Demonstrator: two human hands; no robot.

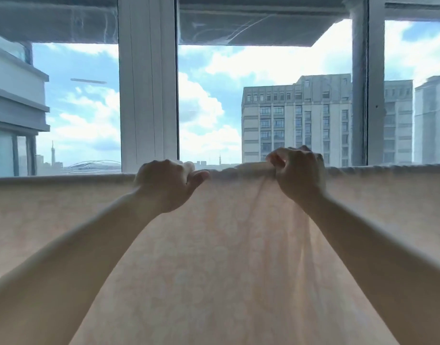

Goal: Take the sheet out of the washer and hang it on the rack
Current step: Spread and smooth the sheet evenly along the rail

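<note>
A pale peach sheet (214, 257) with a faint floral print hangs across the whole width of the view, its top fold running level from edge to edge; the rail it is draped over is hidden under the cloth, so the rack itself cannot be made out. The left hand (167, 184) sits at the top fold, fingers curled over the far side of it and thumb stretched along the near side toward the middle, gripping the edge. The right hand (297, 173) is a little higher and well apart from the left; its fingers are bunched tight on a gathered wad of sheet, and creases fan down from that grip. Between the hands the fold sags and ripples.

Behind the sheet stands a window; a broad white window frame (148, 83) rises just past the left hand, and a thinner grey post (368, 95) rises past the right. Through the glass are a grey apartment block (296, 123), a second tower (431, 118) at the right edge, part of a nearer building (14, 95) on the left, and clouded blue sky; what looks like a distant arched roof (94, 164) lies low on the skyline, though it is too small to be sure.
</note>
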